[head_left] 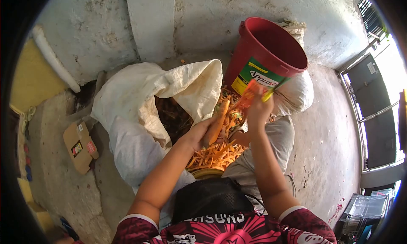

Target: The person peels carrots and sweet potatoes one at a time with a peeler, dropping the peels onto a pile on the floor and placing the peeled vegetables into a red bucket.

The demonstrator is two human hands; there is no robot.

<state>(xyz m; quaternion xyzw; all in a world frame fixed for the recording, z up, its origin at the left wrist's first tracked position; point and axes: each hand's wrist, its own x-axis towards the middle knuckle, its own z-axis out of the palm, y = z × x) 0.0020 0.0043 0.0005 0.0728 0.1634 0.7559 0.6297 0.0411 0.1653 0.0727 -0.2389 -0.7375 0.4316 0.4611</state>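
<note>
My left hand (200,133) is closed around a long carrot (219,123), its orange tip pointing up and away from me. Held up to the right of it, my right hand (259,110) grips an orange hand tool (250,92) with a yellow-green end, smeared by motion. Below both hands lies a heap of orange carrot strips (218,158), above the yellowish rim of a container (206,174) between my legs. More strips and peel-like scraps spread beyond the carrot, toward the bucket.
A large white sack (127,99) gapes open on the left, dark scraps inside. The dark red bucket (275,44) with a green label stands ahead, beside another stuffed sack (294,93). A cut cardboard box (80,146) lies on the concrete floor. A rough wall (199,27) closes off the far side.
</note>
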